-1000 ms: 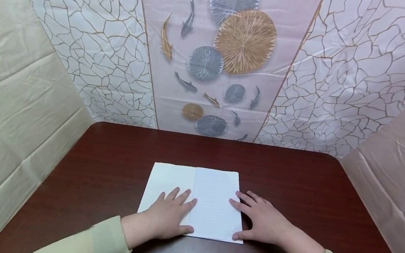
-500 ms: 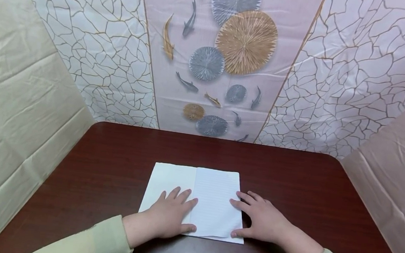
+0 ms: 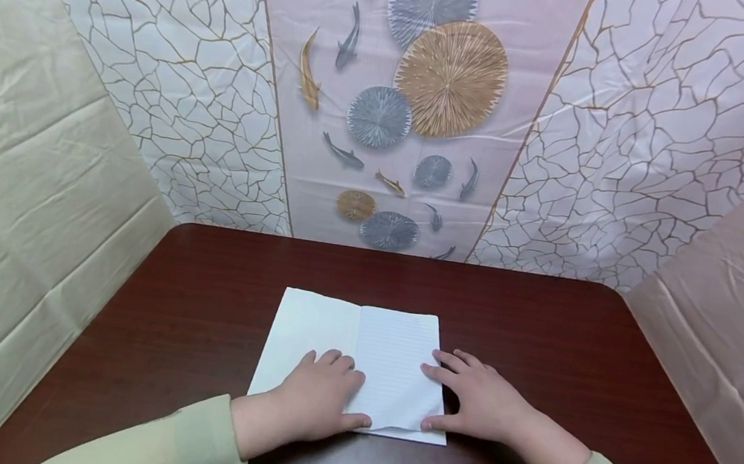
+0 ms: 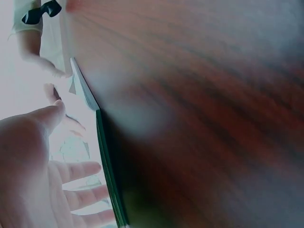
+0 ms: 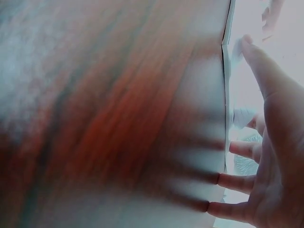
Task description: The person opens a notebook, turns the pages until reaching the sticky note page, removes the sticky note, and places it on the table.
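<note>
An open notebook (image 3: 396, 361) lies on the dark wooden table, its left side plain white and its right page ruled. My left hand (image 3: 318, 399) rests on the left side by the fold, fingers spread and a little bent, thumb reaching over the lower edge of the ruled page. At the right edge my right hand (image 3: 486, 404) touches the page with spread fingers, thumb on its lower corner. Along the bottom that page bulges up slightly from the sheets beneath. In the left wrist view the notebook's dark green edge (image 4: 108, 166) runs beside the fingers of my left hand (image 4: 28, 161).
The reddish-brown table (image 3: 204, 298) extends around the notebook on all sides. A patterned cloth backdrop (image 3: 376, 187) stands along its far edge, with plain beige cloth (image 3: 42, 230) at the left and more at the right.
My left hand has shifted slightly right and its fingers have bent. The notebook's upper left corner has risen. The ruled page bulges more at the bottom, where my right thumb has slid slightly left.
</note>
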`<state>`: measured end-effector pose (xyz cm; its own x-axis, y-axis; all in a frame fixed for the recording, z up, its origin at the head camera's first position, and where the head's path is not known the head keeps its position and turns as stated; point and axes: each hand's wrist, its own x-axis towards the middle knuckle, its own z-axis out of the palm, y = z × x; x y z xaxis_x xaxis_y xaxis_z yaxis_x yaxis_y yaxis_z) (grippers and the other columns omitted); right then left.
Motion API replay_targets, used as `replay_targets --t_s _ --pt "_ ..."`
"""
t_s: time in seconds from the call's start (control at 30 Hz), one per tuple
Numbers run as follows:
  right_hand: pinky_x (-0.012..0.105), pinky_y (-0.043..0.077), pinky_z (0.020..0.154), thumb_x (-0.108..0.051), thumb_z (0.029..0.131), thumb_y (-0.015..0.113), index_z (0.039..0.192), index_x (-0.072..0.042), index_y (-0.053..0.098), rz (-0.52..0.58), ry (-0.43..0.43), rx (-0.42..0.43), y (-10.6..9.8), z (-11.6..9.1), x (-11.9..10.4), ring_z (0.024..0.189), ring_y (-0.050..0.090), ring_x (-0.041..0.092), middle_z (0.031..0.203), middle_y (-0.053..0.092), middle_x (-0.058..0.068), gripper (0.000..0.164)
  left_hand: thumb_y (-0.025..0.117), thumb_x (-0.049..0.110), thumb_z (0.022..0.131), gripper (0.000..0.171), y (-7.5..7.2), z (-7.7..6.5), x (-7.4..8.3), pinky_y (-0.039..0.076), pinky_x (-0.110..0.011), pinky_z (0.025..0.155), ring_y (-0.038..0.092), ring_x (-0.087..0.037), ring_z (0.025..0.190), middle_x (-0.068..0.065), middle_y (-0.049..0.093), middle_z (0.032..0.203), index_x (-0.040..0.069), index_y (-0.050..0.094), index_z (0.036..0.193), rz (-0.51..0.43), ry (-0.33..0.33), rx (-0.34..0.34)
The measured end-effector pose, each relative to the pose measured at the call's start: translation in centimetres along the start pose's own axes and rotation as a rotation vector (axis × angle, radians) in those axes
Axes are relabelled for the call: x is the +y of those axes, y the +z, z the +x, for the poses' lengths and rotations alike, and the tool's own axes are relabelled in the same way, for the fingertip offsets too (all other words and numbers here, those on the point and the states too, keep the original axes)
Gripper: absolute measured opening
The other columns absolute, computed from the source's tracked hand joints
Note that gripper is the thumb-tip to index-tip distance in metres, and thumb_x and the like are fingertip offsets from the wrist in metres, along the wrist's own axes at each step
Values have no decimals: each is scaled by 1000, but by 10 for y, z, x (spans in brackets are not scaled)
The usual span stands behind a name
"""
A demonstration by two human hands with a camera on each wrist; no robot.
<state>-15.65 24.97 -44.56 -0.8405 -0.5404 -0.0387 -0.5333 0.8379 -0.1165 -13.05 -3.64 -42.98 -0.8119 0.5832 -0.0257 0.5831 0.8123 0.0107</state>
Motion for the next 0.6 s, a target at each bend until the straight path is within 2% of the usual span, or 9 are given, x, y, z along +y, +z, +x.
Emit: replay_targets --t_s 0.1,0.2,0.37,0.6 --pt "55 38 94 -83 65 48 134 -34 49 7 7 -3 -1 1 0 129 36 29 142 41 -1 85 46 71 79 54 0 2 5 43 -46 78 51 -20 100 2 55 101 23 58 100 23 28 34" --pt "53 38 94 -84 65 47 133 -35 48 6 17 -14 -2 2 -1 130 36 28 142 40 -2 84 47 71 79 54 0 4 9 43 -42 74 53 -18 94 3 56 96 22 59 100 56 67 72" --pt "53 39 94 -84 65 47 133 -35 49 7 23 -20 -3 2 -2 130 36 28 142 40 -2 83 46 71 80 55 0 9 16 43 -43 83 54 -18 93 3 58 95 22 61 100 115 158 127" --pt "52 41 92 -84 67 44 132 -32 51 7 13 -6 -4 1 -3 128 38 30 141 42 0 83 54 64 79 44 -2 15 29 38 -43 93 52 -19 94 3 58 91 23 60 93 203 298 200"
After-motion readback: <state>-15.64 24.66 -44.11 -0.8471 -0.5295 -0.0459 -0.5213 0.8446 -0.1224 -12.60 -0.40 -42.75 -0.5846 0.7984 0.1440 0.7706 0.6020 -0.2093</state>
